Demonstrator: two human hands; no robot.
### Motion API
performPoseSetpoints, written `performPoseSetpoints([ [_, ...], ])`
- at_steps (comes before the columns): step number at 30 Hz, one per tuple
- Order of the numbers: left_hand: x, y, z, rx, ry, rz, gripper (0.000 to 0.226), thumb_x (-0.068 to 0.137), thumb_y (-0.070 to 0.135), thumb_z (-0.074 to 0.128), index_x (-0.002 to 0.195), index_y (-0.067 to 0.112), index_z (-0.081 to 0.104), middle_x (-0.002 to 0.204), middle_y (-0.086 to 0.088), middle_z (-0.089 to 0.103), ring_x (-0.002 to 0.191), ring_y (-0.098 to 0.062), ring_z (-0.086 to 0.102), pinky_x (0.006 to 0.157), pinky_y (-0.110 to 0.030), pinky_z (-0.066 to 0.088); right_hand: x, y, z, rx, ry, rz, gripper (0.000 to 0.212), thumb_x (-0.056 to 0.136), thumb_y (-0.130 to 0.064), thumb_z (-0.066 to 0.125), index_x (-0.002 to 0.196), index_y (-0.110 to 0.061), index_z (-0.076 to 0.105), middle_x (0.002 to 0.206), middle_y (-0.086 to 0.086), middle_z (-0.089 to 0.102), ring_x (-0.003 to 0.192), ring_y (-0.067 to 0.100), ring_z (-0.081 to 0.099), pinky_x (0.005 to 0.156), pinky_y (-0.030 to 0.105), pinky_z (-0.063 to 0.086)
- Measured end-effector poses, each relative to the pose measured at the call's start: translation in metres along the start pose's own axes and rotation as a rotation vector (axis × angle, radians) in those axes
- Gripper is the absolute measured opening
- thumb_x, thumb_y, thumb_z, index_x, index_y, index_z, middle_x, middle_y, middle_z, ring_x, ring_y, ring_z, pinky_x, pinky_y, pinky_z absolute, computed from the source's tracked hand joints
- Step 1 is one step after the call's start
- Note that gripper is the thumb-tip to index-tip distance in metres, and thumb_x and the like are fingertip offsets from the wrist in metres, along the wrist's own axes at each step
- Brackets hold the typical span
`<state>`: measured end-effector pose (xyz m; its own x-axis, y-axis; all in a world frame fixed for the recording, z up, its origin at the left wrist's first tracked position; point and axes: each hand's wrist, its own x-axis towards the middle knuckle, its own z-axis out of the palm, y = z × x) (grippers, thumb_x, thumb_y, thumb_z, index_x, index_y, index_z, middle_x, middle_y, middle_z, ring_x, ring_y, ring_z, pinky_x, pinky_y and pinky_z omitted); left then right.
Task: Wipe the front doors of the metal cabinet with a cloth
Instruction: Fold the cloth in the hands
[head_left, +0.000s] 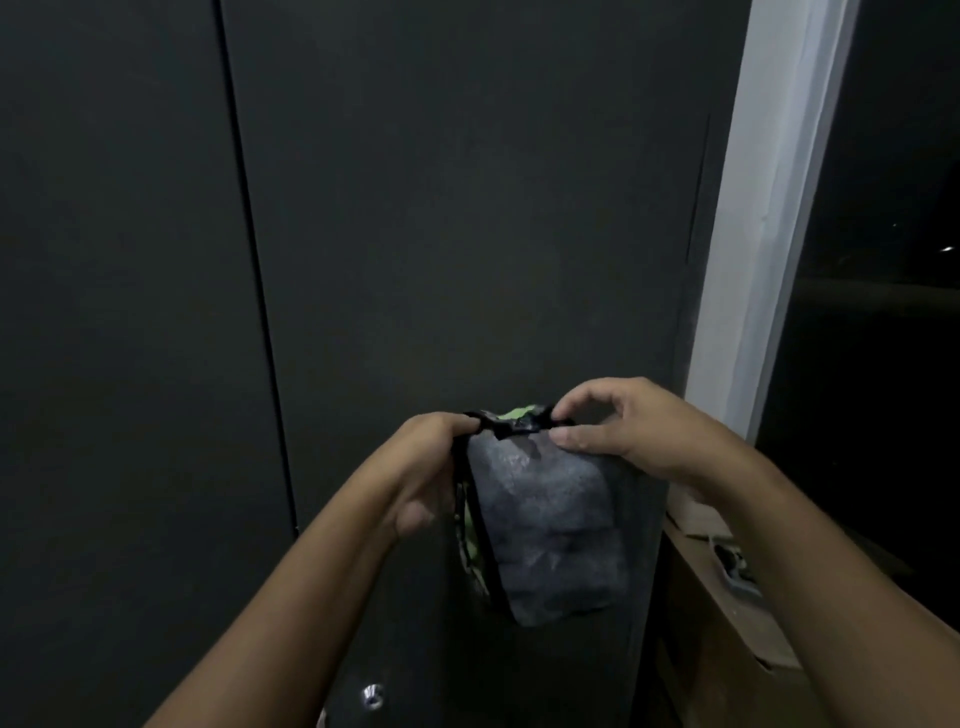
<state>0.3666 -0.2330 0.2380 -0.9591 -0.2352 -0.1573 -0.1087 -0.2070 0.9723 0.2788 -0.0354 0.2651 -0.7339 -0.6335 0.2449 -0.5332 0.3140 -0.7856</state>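
Note:
A dark grey cloth (550, 535) with a green and black patterned edge hangs folded in front of the right door (467, 208) of the dark metal cabinet. My left hand (431, 473) grips its upper left corner. My right hand (623, 426) pinches its upper right corner between thumb and fingers. The left door (114, 312) is separated from the right one by a thin vertical gap. The scene is dim.
A small shiny lock or knob (372, 696) sits low on the right door. A white frame (769, 208) runs up the cabinet's right side, with a dark window beyond. A wooden ledge (727, 613) holding small objects lies at lower right.

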Motion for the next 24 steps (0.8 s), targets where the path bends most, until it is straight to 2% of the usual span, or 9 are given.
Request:
performPoseSetpoints([
  [4,-0.004,-0.005,0.000,-0.096,0.021,0.023,0.020,0.099,0.011,0.044,0.085,0.023,0.048,0.075,-0.005,0.051,0.053,-0.016,0.049,0.044,-0.027,0.043,-0.012,0.005,-0.009,0.025,0.017,0.015,0.030,0.068,-0.051,0.082,0.092,-0.036,0.074,0.090,-0.002,0.077,0.087,0.018,0.073,0.079,0.042,0.056],
  [7,-0.009,-0.007,0.008,0.052,0.039,0.150,0.016,0.090,0.019,0.065,0.093,0.025,0.051,0.088,-0.005,0.058,0.074,-0.018,0.060,0.063,-0.033,0.048,-0.022,0.012,-0.022,0.167,-0.053,-0.011,0.045,0.063,-0.044,0.086,0.105,-0.045,0.069,0.095,0.001,0.078,0.091,0.013,0.074,0.082,0.039,0.053],
  [9,-0.015,-0.002,0.008,0.261,-0.010,0.206,0.065,0.070,0.028,0.086,0.119,0.037,0.044,0.107,-0.006,0.066,0.095,-0.022,0.069,0.079,-0.039,0.056,-0.030,0.014,-0.032,0.209,-0.128,-0.023,0.060,0.063,-0.026,0.091,0.112,-0.048,0.066,0.103,0.004,0.077,0.098,0.018,0.074,0.084,0.039,0.058],
  [11,-0.023,0.005,0.010,0.515,-0.132,0.278,0.089,0.055,0.028,0.095,0.121,0.052,0.040,0.116,-0.003,0.065,0.099,-0.023,0.070,0.080,-0.037,0.060,-0.038,0.018,-0.039,0.210,-0.162,-0.032,0.078,0.063,-0.006,0.091,0.120,-0.050,0.063,0.108,0.004,0.076,0.101,0.020,0.073,0.080,0.035,0.061],
  [13,-0.024,0.006,0.017,0.712,-0.216,0.317,0.094,0.050,0.025,0.097,0.118,0.056,0.040,0.122,0.007,0.057,0.105,-0.017,0.064,0.081,-0.032,0.060,-0.045,0.022,-0.042,0.166,-0.118,-0.046,0.091,0.063,0.003,0.089,0.127,-0.054,0.057,0.111,0.001,0.075,0.100,0.018,0.073,0.075,0.028,0.061],
  [16,-0.014,-0.002,0.034,0.889,-0.125,0.341,0.084,0.052,0.024,0.096,0.116,0.046,0.047,0.117,0.019,0.052,0.103,-0.005,0.057,0.081,-0.027,0.057,-0.052,0.028,-0.039,-0.012,0.034,-0.065,0.103,0.067,0.000,0.087,0.136,-0.062,0.043,0.135,-0.005,0.059,0.101,0.010,0.069,0.070,0.019,0.058],
  [19,0.000,-0.011,0.046,1.015,0.001,0.338,0.069,0.062,0.026,0.092,0.117,0.030,0.050,0.111,0.014,0.054,0.095,-0.004,0.057,0.075,-0.023,0.052,-0.055,0.035,-0.037,-0.340,0.133,-0.056,0.086,0.073,-0.013,0.086,0.139,-0.053,0.048,0.147,-0.012,0.045,0.117,0.009,0.057,0.069,0.006,0.044],
  [22,0.010,-0.016,0.056,1.179,0.041,0.354,0.041,0.078,0.028,0.080,0.109,0.026,0.055,0.111,0.005,0.059,0.096,-0.011,0.059,0.080,-0.031,0.054,-0.057,0.044,-0.033,-0.460,0.090,-0.028,0.047,0.074,-0.023,0.087,0.116,-0.037,0.071,0.107,-0.020,0.071,0.097,-0.006,0.064,0.067,0.007,0.049],
  [24,0.012,-0.016,0.063,1.341,0.064,0.396,0.023,0.087,0.035,0.068,0.107,0.031,0.057,0.113,0.002,0.058,0.097,-0.018,0.060,0.086,-0.040,0.055,-0.059,0.051,-0.031,-0.526,0.092,0.017,0.027,0.074,-0.034,0.086,0.098,-0.038,0.076,0.084,-0.021,0.071,0.079,-0.007,0.064,0.066,0.015,0.055],
])
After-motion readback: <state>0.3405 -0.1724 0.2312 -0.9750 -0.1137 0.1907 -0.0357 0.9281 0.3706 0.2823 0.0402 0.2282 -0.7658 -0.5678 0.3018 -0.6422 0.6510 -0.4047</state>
